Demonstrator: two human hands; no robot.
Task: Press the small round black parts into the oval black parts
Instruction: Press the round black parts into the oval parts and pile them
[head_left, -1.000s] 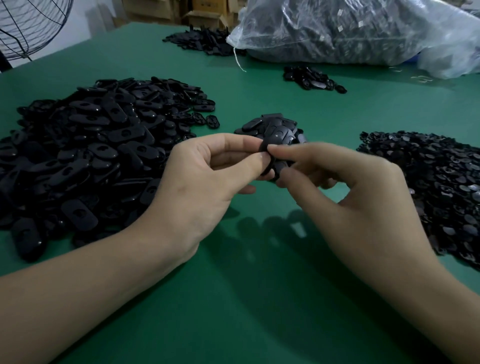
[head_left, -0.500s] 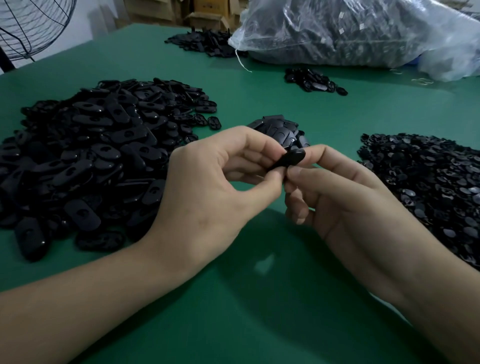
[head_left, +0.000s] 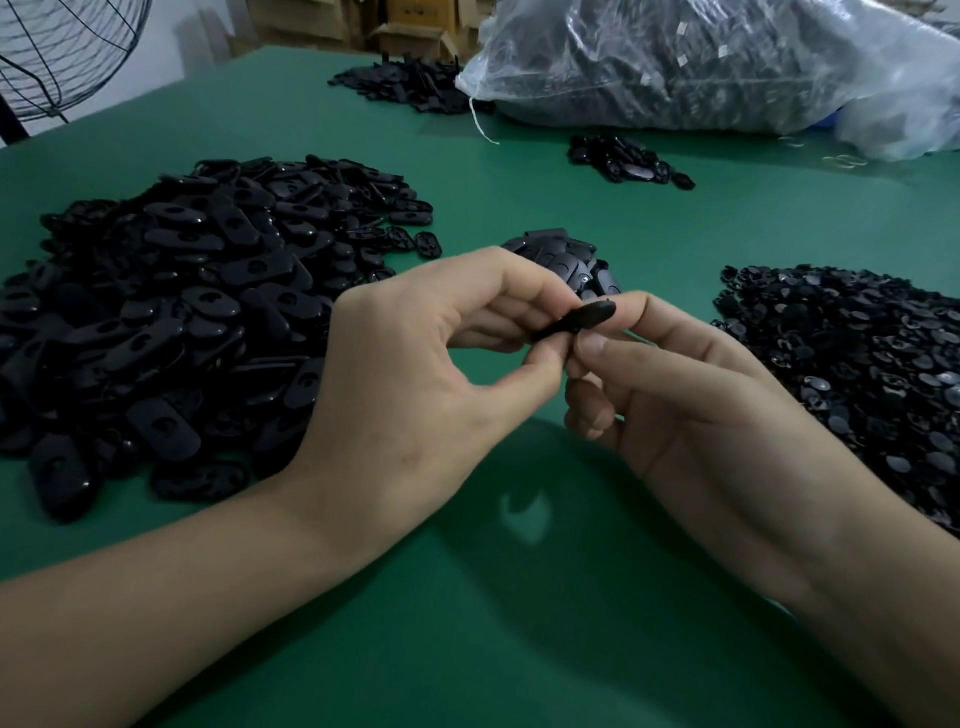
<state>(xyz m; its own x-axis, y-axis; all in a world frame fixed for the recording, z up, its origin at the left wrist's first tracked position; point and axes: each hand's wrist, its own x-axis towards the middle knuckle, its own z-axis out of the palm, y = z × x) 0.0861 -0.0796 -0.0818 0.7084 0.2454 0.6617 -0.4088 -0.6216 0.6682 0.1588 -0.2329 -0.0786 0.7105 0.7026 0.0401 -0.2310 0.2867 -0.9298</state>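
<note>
Left hand (head_left: 426, 374) and right hand (head_left: 691, 405) both pinch my oval black part (head_left: 582, 318) above the green table (head_left: 519, 649). I cannot see the small round part; uneven thumb pressure may seat it crooked or flick it away.
</note>
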